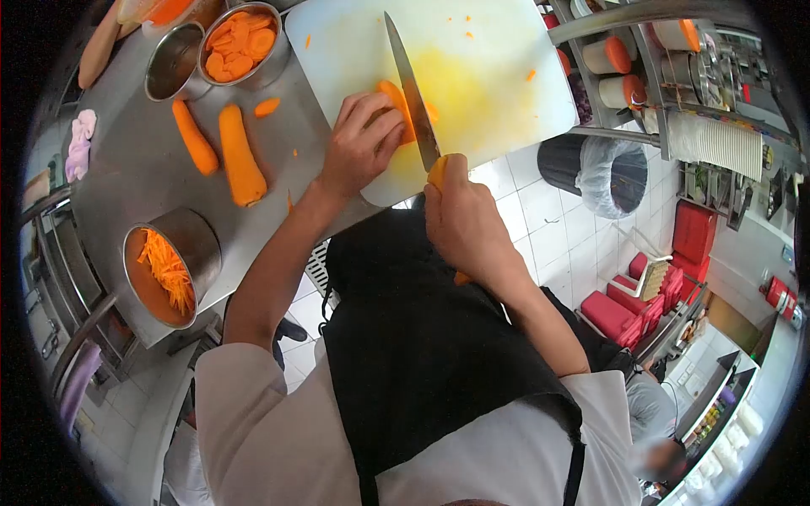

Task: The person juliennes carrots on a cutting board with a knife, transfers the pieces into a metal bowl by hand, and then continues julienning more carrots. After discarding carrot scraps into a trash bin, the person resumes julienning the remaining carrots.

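Note:
On the white cutting board [346, 51] my left hand [364, 139] is closed around a peeled carrot [396, 105], fingertips curled near the blade. My right hand [468, 215] grips the yellow handle of a large kitchen knife [411, 88]. The blade points away from me and lies right beside the carrot; a slice of carrot [432, 111] shows on its far side. Small orange scraps and a yellow stain mark the board. To the left, two peeled carrots [243, 160] and a short carrot piece [267, 107] rest on the steel table [110, 211].
A metal pot [245, 8] holds carrot slices, beside another metal pot [173, 63]. Carrot strips fill part of a third metal container [211, 240] near the table's edge. A lined bin [565, 164] stands right of the board, below shelves. Another person [654, 413] is at lower right.

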`<act>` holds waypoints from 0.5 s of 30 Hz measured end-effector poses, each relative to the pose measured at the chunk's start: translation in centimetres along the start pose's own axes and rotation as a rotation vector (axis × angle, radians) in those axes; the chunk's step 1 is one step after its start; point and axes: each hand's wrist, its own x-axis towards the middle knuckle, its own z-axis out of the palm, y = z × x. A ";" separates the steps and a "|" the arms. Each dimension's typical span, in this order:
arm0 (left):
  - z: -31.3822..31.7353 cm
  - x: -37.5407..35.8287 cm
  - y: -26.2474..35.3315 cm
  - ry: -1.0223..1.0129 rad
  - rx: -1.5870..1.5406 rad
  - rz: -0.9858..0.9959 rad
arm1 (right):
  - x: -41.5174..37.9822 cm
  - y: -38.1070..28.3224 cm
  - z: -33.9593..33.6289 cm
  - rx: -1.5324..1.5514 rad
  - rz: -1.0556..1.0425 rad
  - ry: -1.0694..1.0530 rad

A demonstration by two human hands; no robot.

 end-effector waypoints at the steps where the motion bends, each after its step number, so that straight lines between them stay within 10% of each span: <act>1: 0.0 0.0 0.0 0.000 -0.001 0.001 | 0.0 0.0 0.1 -0.001 -0.010 0.004; 15: 0.1 0.0 -0.1 -0.024 0.004 -0.022 | 0.6 0.7 2.2 -0.029 0.060 0.029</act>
